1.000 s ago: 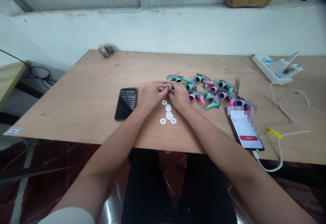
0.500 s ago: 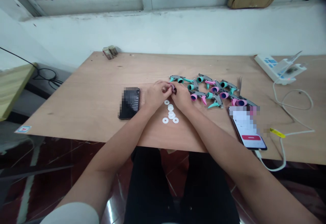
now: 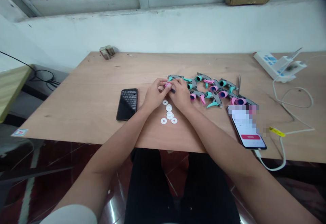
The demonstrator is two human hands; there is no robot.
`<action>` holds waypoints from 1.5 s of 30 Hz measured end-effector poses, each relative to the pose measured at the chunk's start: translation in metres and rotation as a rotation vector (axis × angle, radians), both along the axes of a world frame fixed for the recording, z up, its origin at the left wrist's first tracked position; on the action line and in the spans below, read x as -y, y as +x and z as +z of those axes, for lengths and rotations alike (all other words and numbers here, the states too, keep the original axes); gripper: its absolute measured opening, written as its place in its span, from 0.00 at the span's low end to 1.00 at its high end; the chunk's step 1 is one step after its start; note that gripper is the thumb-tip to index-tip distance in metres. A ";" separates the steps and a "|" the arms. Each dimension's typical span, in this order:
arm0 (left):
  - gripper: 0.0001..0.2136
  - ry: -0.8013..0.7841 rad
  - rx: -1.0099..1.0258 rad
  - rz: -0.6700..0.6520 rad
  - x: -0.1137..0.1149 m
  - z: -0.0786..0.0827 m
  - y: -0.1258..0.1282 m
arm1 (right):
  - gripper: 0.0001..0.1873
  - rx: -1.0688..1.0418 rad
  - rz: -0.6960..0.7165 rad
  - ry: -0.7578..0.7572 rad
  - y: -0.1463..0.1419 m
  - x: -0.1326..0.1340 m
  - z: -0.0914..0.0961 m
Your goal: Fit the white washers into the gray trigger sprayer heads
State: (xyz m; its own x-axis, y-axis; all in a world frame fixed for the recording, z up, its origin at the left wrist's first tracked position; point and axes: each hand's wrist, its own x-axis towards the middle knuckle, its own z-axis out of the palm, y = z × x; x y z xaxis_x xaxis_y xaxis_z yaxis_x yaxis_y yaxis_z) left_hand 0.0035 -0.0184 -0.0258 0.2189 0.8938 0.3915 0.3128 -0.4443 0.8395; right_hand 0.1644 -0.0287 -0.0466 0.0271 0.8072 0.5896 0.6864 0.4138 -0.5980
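My left hand (image 3: 154, 95) and my right hand (image 3: 181, 95) meet over the middle of the wooden table (image 3: 86, 101), fingers pinched together around a small pink-capped spray trigger head (image 3: 168, 86). Just below my hands lie several white plastic washers (image 3: 168, 112) in a loose cluster. To the right of my right hand spreads a pile of grey spray trigger heads (image 3: 212, 91) with teal and pink parts. Most of the held piece is hidden by my fingers.
A black phone (image 3: 127, 104) lies face up left of my hands. A second phone (image 3: 247, 129) with a lit screen lies at the right, on a white cable (image 3: 282, 149). A white power strip (image 3: 278, 66) sits far right. A small clip (image 3: 107, 51) rests at the back edge.
Both hands stay together on the same small piece, the fingers shifting slightly around it. The view itself has wobbled a little.
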 end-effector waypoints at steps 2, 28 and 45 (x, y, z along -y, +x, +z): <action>0.18 0.016 -0.032 0.053 -0.002 -0.001 -0.003 | 0.17 0.010 -0.029 0.014 -0.001 -0.001 -0.002; 0.21 -0.193 -0.680 -0.314 0.001 0.046 -0.042 | 0.28 0.285 -0.181 -0.245 -0.002 0.003 0.008; 0.10 -0.191 -0.528 -0.310 -0.007 0.033 -0.041 | 0.12 0.167 -0.241 -0.238 0.001 0.009 0.021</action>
